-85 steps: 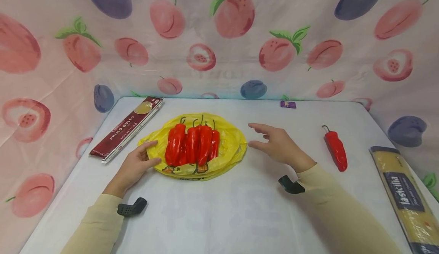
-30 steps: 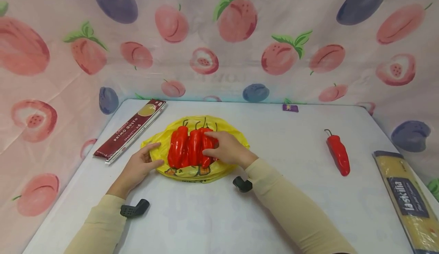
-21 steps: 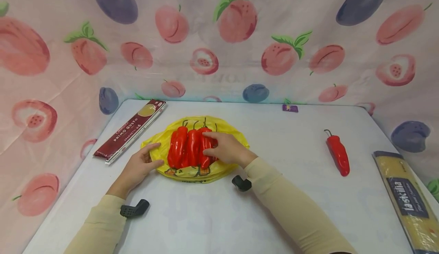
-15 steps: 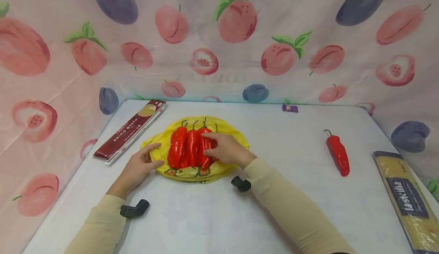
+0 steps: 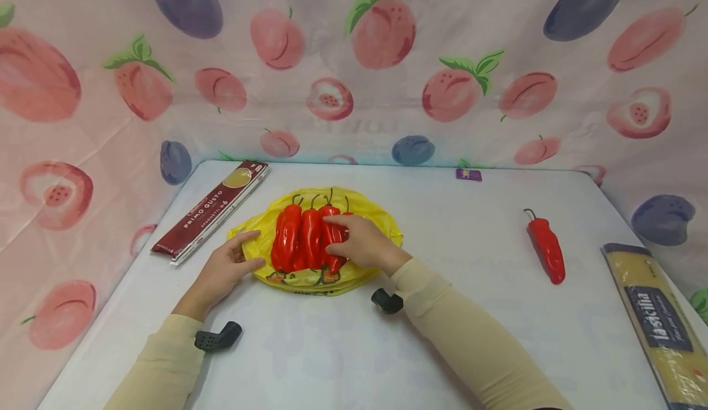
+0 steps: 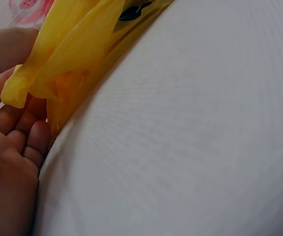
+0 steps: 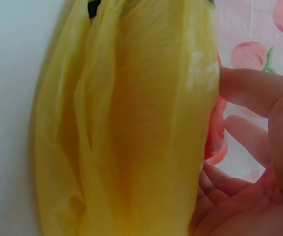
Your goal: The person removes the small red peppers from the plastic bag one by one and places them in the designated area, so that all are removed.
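In the head view, a yellow plastic bag point(image 5: 367, 204) with its mouth rolled wide lies on the table, several red peppers point(image 5: 287, 238) side by side in it, stems pointing away. My left hand point(image 5: 221, 268) holds the bag's left rim; in the left wrist view thumb and fingers lie around the yellow plastic point(image 6: 77, 44). From the right, my right hand point(image 5: 365, 241) reaches over the rim and grips the rightmost peppers' near one, a red pepper point(image 5: 333, 235), between thumb and fingers. The bag wall hides most of it in the right wrist view, where a red strip point(image 7: 215, 128) shows.
One more red pepper point(image 5: 546, 250) lies apart on the right. A dark red spaghetti packet point(image 5: 210, 213) lies at the back left, a yellow pasta packet point(image 5: 655, 318) at the right edge. A small purple packet point(image 5: 469, 174) sits by the fruit-patterned back curtain point(image 5: 381, 102).
My right hand has come from beside the bag to the peppers inside it. Since then, the middle and right peppers have shifted slightly. My left hand has stayed at the rim.
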Demonstrator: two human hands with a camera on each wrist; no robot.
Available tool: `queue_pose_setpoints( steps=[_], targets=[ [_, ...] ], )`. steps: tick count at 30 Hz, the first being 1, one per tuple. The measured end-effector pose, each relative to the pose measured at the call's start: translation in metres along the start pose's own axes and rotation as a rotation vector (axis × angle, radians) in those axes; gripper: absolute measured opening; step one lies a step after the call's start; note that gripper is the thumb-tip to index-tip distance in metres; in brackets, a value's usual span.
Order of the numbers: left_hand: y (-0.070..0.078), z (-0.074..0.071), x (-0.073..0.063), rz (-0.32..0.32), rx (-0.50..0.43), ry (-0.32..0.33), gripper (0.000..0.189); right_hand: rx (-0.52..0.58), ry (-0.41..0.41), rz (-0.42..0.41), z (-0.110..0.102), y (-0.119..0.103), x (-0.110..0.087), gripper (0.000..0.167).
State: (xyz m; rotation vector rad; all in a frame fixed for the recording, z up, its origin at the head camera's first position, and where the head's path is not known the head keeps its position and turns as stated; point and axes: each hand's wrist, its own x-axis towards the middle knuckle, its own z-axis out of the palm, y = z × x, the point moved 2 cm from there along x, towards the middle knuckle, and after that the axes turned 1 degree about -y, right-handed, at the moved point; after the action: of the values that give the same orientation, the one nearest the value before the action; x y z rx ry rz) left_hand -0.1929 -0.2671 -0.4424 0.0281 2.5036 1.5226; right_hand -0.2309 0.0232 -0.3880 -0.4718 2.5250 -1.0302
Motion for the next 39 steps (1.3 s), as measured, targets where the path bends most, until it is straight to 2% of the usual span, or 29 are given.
queue_pose_setpoints(
  steps=[6,13,19,26,31,39],
  targets=[
    [0.0,0.0,0.001,0.001,-0.009,-0.001,0.07,0.009,-0.004,-0.013,0.0,-0.001,-0.001,0.064],
    [0.0,0.0,0.001,0.008,-0.012,-0.004,0.07,-0.079,-0.033,-0.075,0.001,-0.005,-0.002,0.074],
    [-0.001,0.0,0.001,0.007,-0.01,-0.002,0.07,-0.124,-0.059,-0.08,0.002,-0.007,-0.004,0.069],
    [-0.002,0.0,0.001,0.008,-0.007,0.0,0.071,-0.078,-0.067,-0.086,0.003,-0.005,-0.004,0.065],
    [-0.002,0.001,0.001,0.008,-0.012,-0.001,0.07,-0.041,-0.037,-0.075,0.002,-0.002,-0.004,0.065],
    [0.002,0.001,-0.001,0.028,-0.01,0.008,0.069,0.086,0.017,-0.118,-0.006,0.003,-0.008,0.06]
  ],
)
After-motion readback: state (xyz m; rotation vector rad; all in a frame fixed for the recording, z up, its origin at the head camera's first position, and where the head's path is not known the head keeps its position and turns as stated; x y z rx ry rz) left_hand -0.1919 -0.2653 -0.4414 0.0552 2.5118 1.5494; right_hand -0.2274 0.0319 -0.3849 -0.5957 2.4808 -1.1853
